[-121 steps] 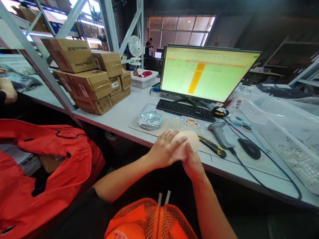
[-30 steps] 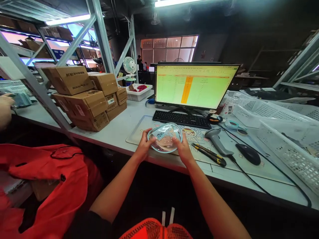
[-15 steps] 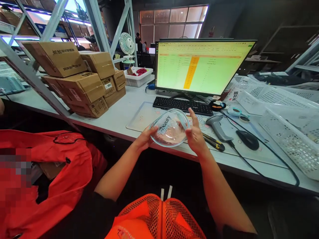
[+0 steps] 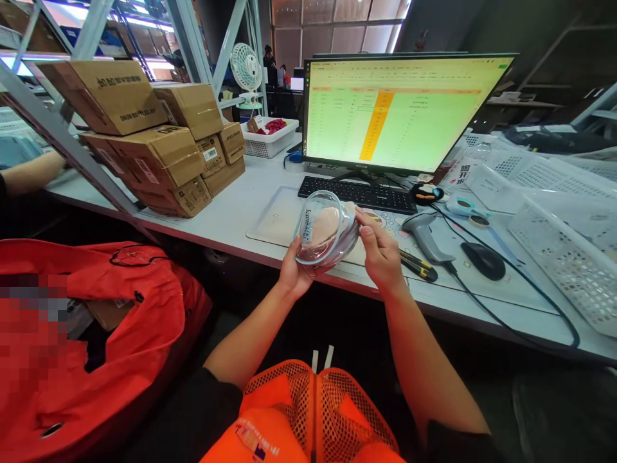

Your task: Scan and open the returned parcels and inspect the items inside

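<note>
A clear rounded container (image 4: 322, 231) with a pale bluish rim, dark lettering and something pale pink inside is tilted above the front edge of the desk. My left hand (image 4: 295, 273) grips it at the lower left, the thumb on the rim and the fingers partly hidden underneath. On its right side, the fingers of my right hand (image 4: 380, 254) press against the container's wall. A yellow-and-black box cutter (image 4: 418, 265) lies just right of my right hand, beside a grey barcode scanner (image 4: 427, 238).
Cardboard boxes (image 4: 144, 154) are stacked at the left by a metal rack post. A monitor (image 4: 400, 116) and keyboard (image 4: 357, 194) stand behind the container. White baskets (image 4: 569, 251) and a mouse (image 4: 483, 260) are at right. A red bag (image 4: 159, 360) and another person's arm (image 4: 36, 173) are left.
The container has been turned so its lettered face points more to the left and its side shows. My right fingers have closed onto its side. Another person's arm has come in at left.
</note>
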Available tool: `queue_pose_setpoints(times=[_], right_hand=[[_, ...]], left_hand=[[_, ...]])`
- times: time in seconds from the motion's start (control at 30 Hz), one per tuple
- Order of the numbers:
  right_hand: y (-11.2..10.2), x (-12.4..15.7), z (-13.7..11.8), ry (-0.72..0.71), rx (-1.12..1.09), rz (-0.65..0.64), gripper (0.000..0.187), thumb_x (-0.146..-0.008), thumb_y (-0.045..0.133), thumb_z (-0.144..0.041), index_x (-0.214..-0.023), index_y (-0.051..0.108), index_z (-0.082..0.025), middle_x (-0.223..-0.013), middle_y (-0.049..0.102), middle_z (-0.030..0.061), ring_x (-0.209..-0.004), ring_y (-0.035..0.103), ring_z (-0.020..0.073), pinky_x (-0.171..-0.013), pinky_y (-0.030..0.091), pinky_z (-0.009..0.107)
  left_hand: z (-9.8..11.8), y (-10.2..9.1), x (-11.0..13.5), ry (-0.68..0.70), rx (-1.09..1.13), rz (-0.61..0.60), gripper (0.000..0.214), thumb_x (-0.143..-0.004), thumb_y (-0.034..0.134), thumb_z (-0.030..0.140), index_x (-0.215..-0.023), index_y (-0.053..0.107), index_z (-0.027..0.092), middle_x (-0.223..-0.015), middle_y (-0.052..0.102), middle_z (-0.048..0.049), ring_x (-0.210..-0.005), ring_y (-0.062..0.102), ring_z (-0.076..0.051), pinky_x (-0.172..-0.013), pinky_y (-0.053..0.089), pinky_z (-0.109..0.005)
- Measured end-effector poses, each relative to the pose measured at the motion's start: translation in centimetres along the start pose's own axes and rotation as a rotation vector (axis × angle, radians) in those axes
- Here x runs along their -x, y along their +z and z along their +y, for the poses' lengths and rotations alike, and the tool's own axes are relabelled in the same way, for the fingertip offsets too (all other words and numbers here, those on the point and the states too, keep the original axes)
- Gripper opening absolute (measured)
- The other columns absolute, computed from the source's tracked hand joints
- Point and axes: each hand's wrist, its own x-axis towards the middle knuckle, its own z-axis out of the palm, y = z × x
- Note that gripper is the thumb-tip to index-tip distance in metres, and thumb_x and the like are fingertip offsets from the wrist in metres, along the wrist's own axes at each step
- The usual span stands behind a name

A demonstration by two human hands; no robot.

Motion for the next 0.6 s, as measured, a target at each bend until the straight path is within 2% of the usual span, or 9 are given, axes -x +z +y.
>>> queue_pose_setpoints(times=[0.07, 0.1, 0.23, 0.27, 0.33, 0.4, 0.43, 0.53, 0.6], right_hand=[[-0.3, -0.7, -0.4, -0.094, 0.165, -0.062, 0.045, -0.107, 0.043, -0.053, -0.135, 0.069, -0.029, -0.148, 0.060, 0.0059, -0.143, 0.050, 0.0260, -0.125, 0.033, 0.055], [-0.5, -1.0, -0.5, -0.127, 0.232, -0.087, 0.046, -0.107, 0.042, -0.054, -0.133, 0.070, -0.028, -0.149, 0.060, 0.0065, -0.143, 0.049, 0.0268, -0.126, 0.032, 0.056], [-1.5, -1.7, -1.5, -0.175, 0.335, -0.189, 0.046, -0.105, 0.044, -0.057, -0.115, 0.075, -0.025, -0.153, 0.054, 0.0094, -0.142, 0.048, 0.0295, -0.123, 0.035, 0.057], [-1.8, -1.8, -1.9, -0.176, 0.315, -0.231, 0.045, -0.105, 0.045, -0.056, -0.111, 0.076, -0.025, -0.153, 0.053, 0.0094, -0.142, 0.049, 0.0293, -0.122, 0.036, 0.056], [-2.4, -1.7, -2.9, -0.175, 0.242, -0.332, 0.041, -0.105, 0.048, -0.054, -0.105, 0.076, -0.024, -0.155, 0.051, 0.0077, -0.143, 0.048, 0.0289, -0.122, 0.039, 0.054], [-3.0, -1.4, -4.0, -0.171, 0.158, -0.393, 0.035, -0.104, 0.052, -0.051, -0.104, 0.077, -0.026, -0.158, 0.048, 0.0048, -0.145, 0.047, 0.0294, -0.122, 0.039, 0.053], [-3.3, -1.2, -4.5, -0.169, 0.117, -0.394, 0.032, -0.103, 0.055, -0.049, -0.104, 0.077, -0.026, -0.160, 0.046, 0.0033, -0.146, 0.046, 0.0300, -0.123, 0.038, 0.053], [-3.6, -0.6, -5.5, -0.162, 0.008, -0.336, 0.025, -0.099, 0.062, -0.047, -0.100, 0.078, -0.027, -0.164, 0.041, -0.0002, -0.148, 0.044, 0.0320, -0.126, 0.035, 0.055], [-3.5, -0.3, -5.7, -0.138, -0.038, -0.318, 0.026, -0.097, 0.065, -0.050, -0.096, 0.079, -0.028, -0.165, 0.039, -0.0018, -0.150, 0.041, 0.0339, -0.126, 0.034, 0.057]], left_hand=[[-0.1, -0.1, 0.2, -0.009, -0.037, -0.005, 0.057, -0.092, 0.061, 0.061, -0.122, 0.074, 0.014, -0.123, 0.076, -0.0147, -0.102, 0.075, -0.031, -0.075, 0.065, -0.038], [-0.1, -0.3, 0.3, -0.015, -0.058, -0.009, 0.057, -0.092, 0.062, 0.062, -0.123, 0.073, 0.015, -0.123, 0.076, -0.0145, -0.102, 0.075, -0.031, -0.074, 0.065, -0.038], [0.5, -0.7, 0.8, -0.048, -0.122, -0.118, 0.063, -0.089, 0.065, 0.064, -0.132, 0.070, 0.017, -0.125, 0.075, -0.0139, -0.105, 0.074, -0.034, -0.069, 0.064, -0.037], [0.7, -0.8, 0.9, -0.041, -0.121, -0.166, 0.065, -0.089, 0.066, 0.063, -0.134, 0.068, 0.017, -0.129, 0.074, -0.0136, -0.112, 0.072, -0.035, -0.074, 0.064, -0.038], [1.2, -1.0, 1.1, -0.014, -0.107, -0.235, 0.067, -0.086, 0.070, 0.061, -0.137, 0.067, 0.018, -0.138, 0.069, -0.0125, -0.129, 0.064, -0.036, -0.095, 0.061, -0.044], [1.8, -1.4, 1.2, 0.001, -0.129, -0.246, 0.068, -0.081, 0.077, 0.058, -0.134, 0.068, 0.017, -0.140, 0.068, -0.0122, -0.139, 0.055, -0.037, -0.113, 0.050, -0.048], [2.3, -1.6, 1.2, -0.010, -0.169, -0.248, 0.068, -0.077, 0.081, 0.057, -0.130, 0.069, 0.017, -0.137, 0.069, -0.0128, -0.140, 0.054, -0.039, -0.117, 0.046, -0.050], [3.7, -2.3, 1.0, -0.060, -0.362, -0.313, 0.065, -0.063, 0.093, 0.049, -0.115, 0.075, 0.013, -0.117, 0.076, -0.0162, -0.130, 0.061, -0.044, -0.112, 0.048, -0.055], [4.6, -2.4, 0.9, -0.050, -0.465, -0.391, 0.067, -0.059, 0.096, 0.051, -0.109, 0.076, 0.012, -0.108, 0.077, -0.0169, -0.122, 0.065, -0.044, -0.105, 0.051, -0.053]])
